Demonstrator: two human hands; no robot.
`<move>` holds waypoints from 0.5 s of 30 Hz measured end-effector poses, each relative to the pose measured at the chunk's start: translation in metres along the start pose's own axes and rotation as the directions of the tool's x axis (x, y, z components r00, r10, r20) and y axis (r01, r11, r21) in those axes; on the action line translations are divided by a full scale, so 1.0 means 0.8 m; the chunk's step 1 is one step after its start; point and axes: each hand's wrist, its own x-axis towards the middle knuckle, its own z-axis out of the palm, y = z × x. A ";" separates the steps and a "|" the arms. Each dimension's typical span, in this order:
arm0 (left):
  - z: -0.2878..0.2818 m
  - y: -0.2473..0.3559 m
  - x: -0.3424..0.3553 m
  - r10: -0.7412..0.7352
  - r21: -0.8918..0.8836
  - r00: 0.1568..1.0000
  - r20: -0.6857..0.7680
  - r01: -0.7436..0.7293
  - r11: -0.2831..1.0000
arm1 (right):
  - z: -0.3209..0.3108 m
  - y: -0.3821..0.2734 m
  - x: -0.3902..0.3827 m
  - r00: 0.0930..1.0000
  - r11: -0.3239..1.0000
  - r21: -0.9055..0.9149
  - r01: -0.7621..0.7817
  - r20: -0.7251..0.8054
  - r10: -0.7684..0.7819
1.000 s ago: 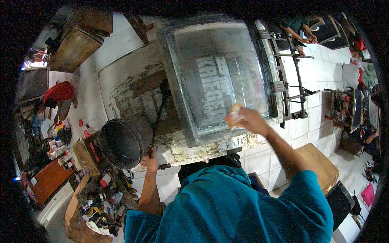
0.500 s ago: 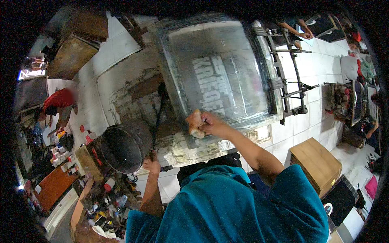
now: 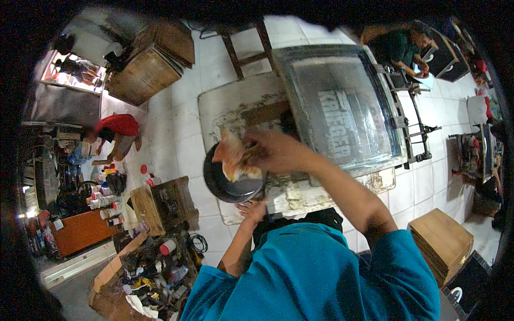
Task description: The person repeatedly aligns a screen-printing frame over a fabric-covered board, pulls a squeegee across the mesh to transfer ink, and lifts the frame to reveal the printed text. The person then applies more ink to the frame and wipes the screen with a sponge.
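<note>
My right hand point(image 3: 262, 152) is closed on a crumpled orange-and-white rag point(image 3: 231, 155). It holds the rag over the mouth of a round black bucket point(image 3: 227, 188), hiding part of the opening. At the bucket's near right edge, my left hand point(image 3: 251, 208) grips its side, with some fingers hidden. To the right of the bucket lies a large framed printing screen point(image 3: 332, 101), with pale lettering showing on its mesh and a wet-looking shine. Beneath it is a stained, paint-spotted board point(image 3: 214, 101).
A black metal rack point(image 3: 412, 125) stands right of the screen. A person in dark clothing point(image 3: 401, 48) is at the far right, another in red point(image 3: 120, 125) at the left. Wooden boxes point(image 3: 439, 241) stand near right. Cluttered bottles and scraps point(image 3: 155, 278) fill the near left.
My right hand has lifted the rag off the screen's near left corner and carried it left over the bucket. My left hand stays by the bucket. The whole view has shifted.
</note>
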 end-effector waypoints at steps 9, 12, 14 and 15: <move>-0.120 -0.154 -0.026 0.735 -0.362 0.661 -0.151 -0.729 0.581 | 0.170 0.003 0.086 0.813 0.673 -0.720 -0.170 0.284 0.509; -0.134 -0.231 -0.004 0.526 -0.641 0.809 -0.262 -0.554 0.532 | 0.187 0.043 0.089 0.728 0.651 -0.737 -0.182 0.344 0.593; -0.131 -0.286 0.012 0.393 -0.604 0.837 -0.381 -0.547 0.580 | 0.199 0.076 0.085 0.785 0.654 -0.700 -0.287 0.219 0.579; -0.126 -0.313 0.022 0.311 -0.648 0.875 -0.372 -0.484 0.588 | 0.202 0.093 0.085 0.792 0.675 -0.687 -0.268 0.242 0.560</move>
